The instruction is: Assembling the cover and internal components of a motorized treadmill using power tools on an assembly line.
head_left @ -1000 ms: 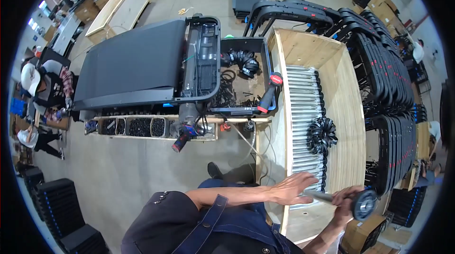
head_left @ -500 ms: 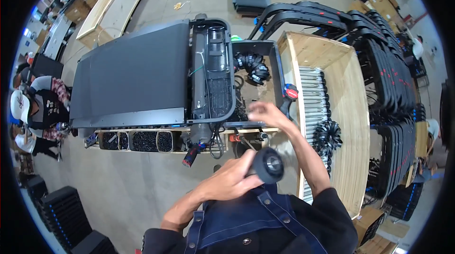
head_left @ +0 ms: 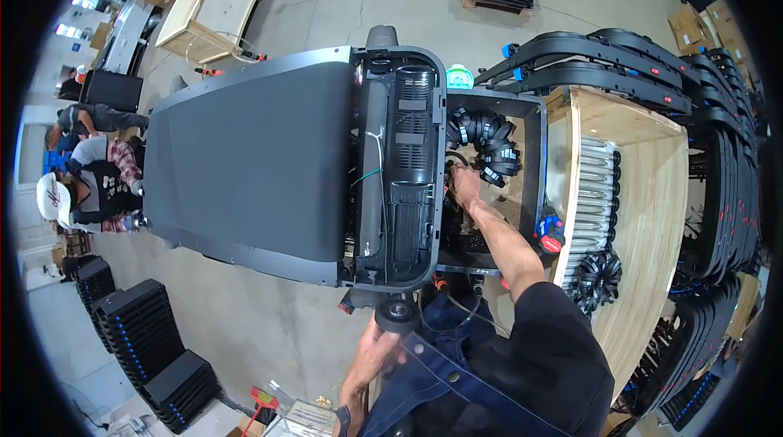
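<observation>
My left hand (head_left: 378, 350) is closed round a black round part (head_left: 397, 315) with a metal centre, just in front of the treadmill-like machine (head_left: 253, 164). That machine has a wide black deck and an uncovered motor end. My right hand (head_left: 466, 186) reaches down into the dark bin (head_left: 532, 160) beside the machine. Its fingers are curled next to black cables, partly hidden, and what they grip is unclear. A cluster of black ring-shaped parts (head_left: 496, 147) lies in the same bin, just beyond this hand.
Right of the bin, a wooden crate (head_left: 644, 217) holds metal tubes (head_left: 594, 192) and black rings (head_left: 598, 280). A blue-red power tool (head_left: 550, 233) hangs at the bin's right edge. Curved black frames (head_left: 603, 62) stack behind. Another person (head_left: 98, 184) works at the machine's far left end.
My right hand has gone from above the bin's near edge down into it, farther in. My left hand, still holding the round part, has dropped lower and left. The view has shifted.
</observation>
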Demonstrator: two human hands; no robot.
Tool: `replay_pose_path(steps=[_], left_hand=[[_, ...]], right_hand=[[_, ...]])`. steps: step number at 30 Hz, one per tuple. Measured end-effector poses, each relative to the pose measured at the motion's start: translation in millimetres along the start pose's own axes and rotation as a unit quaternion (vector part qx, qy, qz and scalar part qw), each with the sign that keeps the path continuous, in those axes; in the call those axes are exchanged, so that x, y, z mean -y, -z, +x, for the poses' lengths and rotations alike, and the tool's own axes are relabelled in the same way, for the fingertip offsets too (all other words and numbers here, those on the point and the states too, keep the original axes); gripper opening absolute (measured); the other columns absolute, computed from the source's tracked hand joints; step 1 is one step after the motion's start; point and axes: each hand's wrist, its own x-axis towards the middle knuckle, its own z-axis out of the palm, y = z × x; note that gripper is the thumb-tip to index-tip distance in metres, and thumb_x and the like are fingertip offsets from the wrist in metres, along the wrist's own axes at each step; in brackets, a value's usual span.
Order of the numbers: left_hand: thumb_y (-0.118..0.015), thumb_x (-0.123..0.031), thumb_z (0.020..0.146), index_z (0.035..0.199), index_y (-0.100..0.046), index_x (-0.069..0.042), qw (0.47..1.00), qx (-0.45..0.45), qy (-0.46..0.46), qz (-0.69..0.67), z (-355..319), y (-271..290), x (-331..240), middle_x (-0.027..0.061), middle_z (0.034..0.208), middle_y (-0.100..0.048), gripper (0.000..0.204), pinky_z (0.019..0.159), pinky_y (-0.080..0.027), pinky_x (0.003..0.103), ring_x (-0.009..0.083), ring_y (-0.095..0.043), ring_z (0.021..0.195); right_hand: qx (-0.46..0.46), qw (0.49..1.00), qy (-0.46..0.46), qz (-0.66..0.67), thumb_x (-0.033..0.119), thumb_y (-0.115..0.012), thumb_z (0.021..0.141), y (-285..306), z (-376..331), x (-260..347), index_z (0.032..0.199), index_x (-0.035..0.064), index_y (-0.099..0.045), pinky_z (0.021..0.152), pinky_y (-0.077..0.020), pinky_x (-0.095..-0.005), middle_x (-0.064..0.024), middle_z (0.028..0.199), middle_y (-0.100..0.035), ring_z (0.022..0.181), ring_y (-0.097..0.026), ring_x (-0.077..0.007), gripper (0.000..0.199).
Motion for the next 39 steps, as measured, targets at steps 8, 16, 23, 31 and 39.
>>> replay_pose_path(steps=[8,16,23,31,39], left_hand=[[-0.058,-0.032,0.100,0.135,-0.045,-0.004,0.990,0.103,-0.042,0.085,21.4,-0.6,7.8,0.0059,0.086,-0.059,0.047,0.058,-0.047,0.026,0.0108,-0.055,0.063],[-0.063,-0.034,0.098,0.157,-0.014,-0.007,0.963,0.201,-0.118,0.136,16.6,-8.8,7.4,0.0118,0.094,-0.064,0.081,0.057,-0.045,0.027,0.0121,-0.055,0.069],[-0.066,-0.030,0.098,0.148,-0.025,-0.006,0.966,0.142,-0.171,0.132,-3.7,16.4,39.0,0.0104,0.094,-0.064,0.070,0.058,-0.047,0.028,0.0142,-0.059,0.076],[-0.069,-0.028,0.096,0.147,-0.028,-0.009,0.984,0.089,-0.148,0.042,-18.2,47.7,51.8,0.0074,0.081,-0.060,0.068,0.050,-0.044,0.026,0.0108,-0.054,0.058],[-0.066,-0.046,0.096,0.144,-0.032,-0.011,0.969,0.123,-0.199,-0.075,-3.3,48.3,21.1,0.0079,0.076,-0.060,0.068,0.043,-0.042,0.024,0.0114,-0.054,0.051]], right_hand=[[-0.076,0.894,0.000,0.442,0.020,-0.061,0.101,174.1,-105.1,31.3,0.118,0.0000,-0.069,0.064,-0.0492,-0.0337,-0.0050,0.072,-0.059,0.064,-0.055,-0.0149,0.028],[0.200,0.804,0.057,0.558,0.027,-0.059,0.104,278.2,-220.7,114.5,0.126,-0.0017,-0.065,0.083,-0.0594,-0.0371,-0.0020,0.073,-0.056,0.065,-0.054,-0.0094,0.037],[0.284,0.838,0.131,0.446,0.020,-0.060,0.103,294.1,-247.0,169.1,0.120,-0.0025,-0.068,0.073,-0.0538,-0.0289,-0.0048,0.088,-0.063,0.070,-0.058,-0.0107,0.029],[0.057,0.930,0.296,0.212,0.015,-0.076,0.088,274.1,-292.6,222.0,0.091,0.0010,-0.071,0.066,-0.0490,-0.0375,-0.0085,0.071,-0.067,0.067,-0.061,-0.0227,0.015],[0.075,0.943,0.102,0.309,0.029,-0.087,0.071,252.0,-258.0,211.9,0.099,0.0041,-0.060,0.079,-0.0480,-0.0402,-0.0068,0.074,-0.064,0.078,-0.062,-0.0268,0.047]])
